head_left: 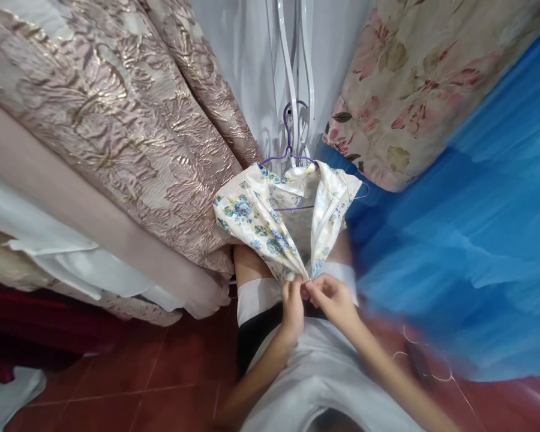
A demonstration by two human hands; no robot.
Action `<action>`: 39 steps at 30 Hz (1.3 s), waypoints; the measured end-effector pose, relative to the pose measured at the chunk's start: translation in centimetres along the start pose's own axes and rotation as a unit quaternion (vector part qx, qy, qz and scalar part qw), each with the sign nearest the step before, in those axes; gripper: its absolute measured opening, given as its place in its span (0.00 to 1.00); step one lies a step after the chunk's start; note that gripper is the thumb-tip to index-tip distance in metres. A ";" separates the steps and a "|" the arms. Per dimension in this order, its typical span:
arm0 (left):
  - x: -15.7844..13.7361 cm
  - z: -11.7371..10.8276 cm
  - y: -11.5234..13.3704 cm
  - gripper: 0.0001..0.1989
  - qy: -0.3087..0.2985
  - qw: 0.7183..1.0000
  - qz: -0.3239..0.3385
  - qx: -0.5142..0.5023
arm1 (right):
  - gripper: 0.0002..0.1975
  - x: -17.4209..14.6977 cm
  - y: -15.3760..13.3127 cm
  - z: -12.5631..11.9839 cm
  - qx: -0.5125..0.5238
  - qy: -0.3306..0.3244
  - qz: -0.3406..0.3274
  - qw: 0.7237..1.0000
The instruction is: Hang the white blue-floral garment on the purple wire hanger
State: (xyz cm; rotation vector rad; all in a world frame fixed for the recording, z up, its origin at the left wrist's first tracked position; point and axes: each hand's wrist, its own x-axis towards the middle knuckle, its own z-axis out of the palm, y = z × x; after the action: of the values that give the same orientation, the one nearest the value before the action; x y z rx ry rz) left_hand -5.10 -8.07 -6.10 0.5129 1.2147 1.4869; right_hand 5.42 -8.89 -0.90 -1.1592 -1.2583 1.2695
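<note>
A white shirt with blue and yellow flowers hangs on a purple hanger in front of me. Its two front edges part at the collar and come together low down, where both hands meet. My left hand pinches the shirt's front edge, fingers closed. Just beside it, my right hand also pinches the cloth, thumb and forefinger together. The fingertips of both hands nearly touch. Whether a button lies between them is too small to make out.
Pink and gold brocade cloth hangs on the left. Floral fabric and bright blue cloth hang on the right. White hangers hang behind the purple one against white cloth. Below is a red tiled floor.
</note>
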 end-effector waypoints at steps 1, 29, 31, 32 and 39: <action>0.0 0.2 0.3 0.20 0.000 1.000 0.000 0.003 | 0.22 0.0 -0.3 -0.1 0.010 -0.009 0.015 1.000; 1.0 -0.3 0.5 0.28 -0.150 0.969 0.134 0.142 | 0.15 3.5 -5.8 1.5 0.079 0.006 -0.015 0.997; 1.3 -0.4 0.7 0.26 -0.178 0.956 0.114 0.205 | 0.13 5.3 -7.7 1.8 0.084 0.040 -0.062 0.994; 1.4 -0.4 0.7 0.25 -0.190 0.950 0.103 0.227 | 0.13 6.5 -8.7 2.0 0.085 0.050 -0.086 0.991; 3.0 -0.8 0.5 0.22 -0.223 0.928 0.080 0.288 | 0.17 14.6 -14.9 3.8 0.082 0.042 -0.192 0.977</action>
State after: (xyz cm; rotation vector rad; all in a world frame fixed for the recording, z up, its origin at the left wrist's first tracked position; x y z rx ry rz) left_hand -6.94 -5.61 -6.84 1.2979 1.2451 1.0363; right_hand 0.73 5.34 14.11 -0.7947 -1.2190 1.0029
